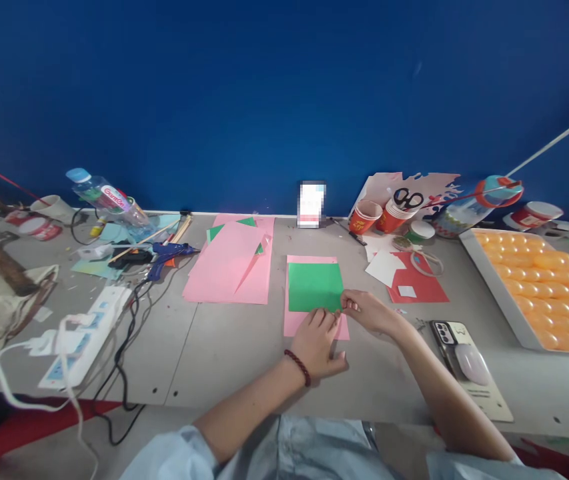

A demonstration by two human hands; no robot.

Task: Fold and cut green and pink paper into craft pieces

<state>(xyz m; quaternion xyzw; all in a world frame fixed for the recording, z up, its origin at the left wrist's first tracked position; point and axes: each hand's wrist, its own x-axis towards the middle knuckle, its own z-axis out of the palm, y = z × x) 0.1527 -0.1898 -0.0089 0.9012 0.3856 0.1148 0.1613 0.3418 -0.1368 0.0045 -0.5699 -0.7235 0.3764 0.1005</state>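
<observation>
A green sheet of paper (314, 283) lies on a larger pink sheet (297, 325) in front of me on the table. My left hand (317, 340), with a dark red bead bracelet on its wrist, rests with its fingertips on the green sheet's near edge. Its thumb is stretched away from the fingers. At the green sheet's near right corner, my right hand (367, 311) is closed, with thumb and fingers pinched at the paper's edge. The two hands almost meet at that corner.
Left stand pink sheets (227, 267), a blue glue gun (164, 259), a power strip (87, 340), a bottle (114, 200) and a hammer (7, 263). Right are paper cups (364, 218), scissors (408, 199), red paper (427, 287), phones (469, 367) and a tray of orange balls (494, 300).
</observation>
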